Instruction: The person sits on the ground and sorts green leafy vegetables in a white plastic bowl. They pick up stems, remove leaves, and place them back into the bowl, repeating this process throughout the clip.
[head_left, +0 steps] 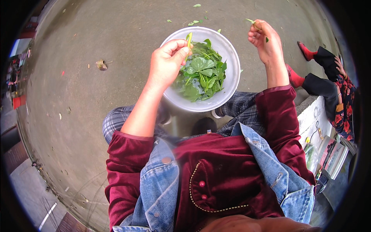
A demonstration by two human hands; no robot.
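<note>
Over the left rim of a round metal basin point(233, 69), my left hand point(167, 62) pinches a light green stem point(189, 41) that stands upright between thumb and fingers. Leafy greens point(205, 69) with broad leaves and thin stems fill much of the basin, with water around them. Out to the right of the basin, my right hand point(266, 40) is raised, its thumb and forefinger closed on a small green leaf scrap point(250, 21). A dark green bit point(267, 39) clings to that hand.
Several torn leaf scraps point(195, 23) lie on the concrete floor point(127, 42) beyond the basin. A dry brown leaf point(102, 65) lies to the left. At the right, another person in red shoes point(307, 51) sits near a white block point(311, 116).
</note>
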